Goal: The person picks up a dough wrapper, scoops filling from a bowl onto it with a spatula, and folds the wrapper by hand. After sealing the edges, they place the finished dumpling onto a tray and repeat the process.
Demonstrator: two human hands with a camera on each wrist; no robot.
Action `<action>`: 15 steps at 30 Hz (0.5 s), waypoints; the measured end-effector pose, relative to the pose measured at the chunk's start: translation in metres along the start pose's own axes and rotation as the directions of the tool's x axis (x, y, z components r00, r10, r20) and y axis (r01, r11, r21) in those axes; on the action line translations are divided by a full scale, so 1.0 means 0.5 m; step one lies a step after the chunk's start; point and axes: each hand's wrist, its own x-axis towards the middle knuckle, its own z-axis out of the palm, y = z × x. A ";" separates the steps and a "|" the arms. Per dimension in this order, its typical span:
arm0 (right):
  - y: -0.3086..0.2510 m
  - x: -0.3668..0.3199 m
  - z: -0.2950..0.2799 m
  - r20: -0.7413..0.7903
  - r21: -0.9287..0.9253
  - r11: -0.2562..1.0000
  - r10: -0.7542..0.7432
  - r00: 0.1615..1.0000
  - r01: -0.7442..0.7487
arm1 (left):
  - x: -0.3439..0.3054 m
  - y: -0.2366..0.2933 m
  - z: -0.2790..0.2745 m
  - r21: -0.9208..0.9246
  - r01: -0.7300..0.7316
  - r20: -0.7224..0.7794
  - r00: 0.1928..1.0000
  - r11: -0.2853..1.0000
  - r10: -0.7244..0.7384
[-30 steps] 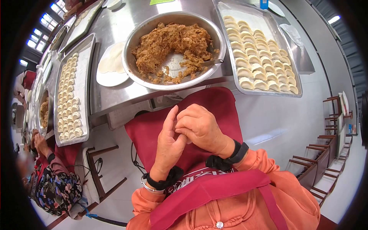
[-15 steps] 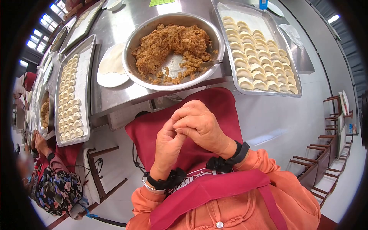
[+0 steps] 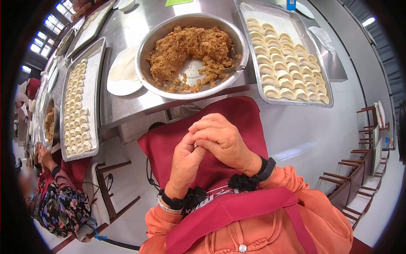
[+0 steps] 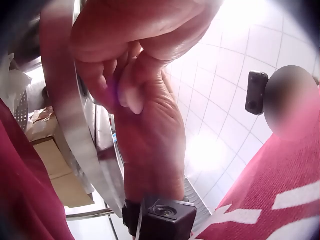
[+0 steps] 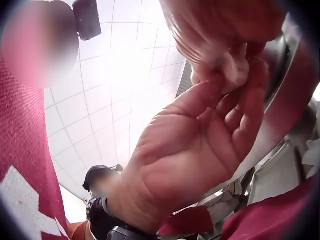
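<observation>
Pale dough piece (image 5: pixel 233 72) sits in a 2-handed pinch

The left hand (image 3: pixel 185 157) and the right hand (image 3: pixel 224 140) meet in front of a red apron (image 3: pixel 249 116), their grips narrow. Fingers and thumbs pinch the dough piece between them; it is mostly hidden, so its full shape cannot be told.

Beyond the hands, a steel bowl (image 3: pixel 192 95) on the metal table (image 3: pixel 116 111) holds brown filling (image 3: pixel 186 46), with a utensil handle (image 3: pixel 235 69) leaning on its rim. Just left of it, a white plate (image 3: pixel 122 90) bears flat wrappers (image 3: pixel 122 71). 2 trays of dumplings (image 3: pixel 279 65) flank these, 1 per side.
</observation>
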 end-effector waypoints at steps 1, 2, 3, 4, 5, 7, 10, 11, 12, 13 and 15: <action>-0.005 0.001 0.002 -0.035 -0.008 1.000 0.020 0.999 -0.021 | 0.001 0.000 0.000 -0.033 0.014 -0.012 1.000 0.999 -0.014; -0.007 0.002 0.003 -0.071 -0.015 0.999 0.040 0.997 -0.041 | 0.002 0.000 0.000 -0.066 0.027 -0.024 0.999 0.997 -0.029; -0.004 0.001 0.001 -0.071 -0.015 0.999 0.040 0.997 -0.041 | 0.003 0.003 0.002 -0.066 0.027 -0.024 0.999 0.997 -0.029; 0.002 0.000 -0.003 -0.031 -0.004 1.000 0.009 0.999 -0.009 | 0.004 0.008 0.006 -0.130 0.028 -0.010 1.000 0.991 -0.029; 0.006 -0.001 -0.006 0.007 0.007 1.000 -0.024 1.000 0.024 | 0.005 0.011 0.010 -0.193 0.029 0.005 1.000 0.981 -0.029; 0.008 -0.003 -0.008 0.013 0.008 0.999 -0.032 0.999 0.032 | 0.004 0.005 0.011 -0.177 0.021 -0.005 1.000 0.984 -0.022; 0.010 -0.006 -0.007 0.017 0.010 1.000 -0.029 0.999 0.029 | 0.001 0.008 0.015 -0.158 0.020 -0.014 1.000 0.987 -0.022; 0.010 -0.007 -0.007 0.015 0.012 1.000 -0.020 1.000 0.020 | 0.001 0.009 0.017 -0.156 0.025 -0.014 1.000 0.987 -0.027; 0.007 -0.006 -0.007 0.014 0.012 1.000 -0.020 1.000 0.020 | 0.001 0.007 0.015 -0.156 0.025 -0.014 1.000 0.987 -0.027; 0.001 -0.004 -0.007 -0.005 0.008 1.000 -0.008 1.000 0.008 | 0.002 0.004 0.011 -0.192 0.024 0.004 1.000 0.981 -0.024; -0.001 -0.003 -0.006 -0.025 0.005 1.000 0.002 1.000 -0.001 | 0.003 0.004 0.008 -0.226 0.022 0.022 1.000 0.974 -0.018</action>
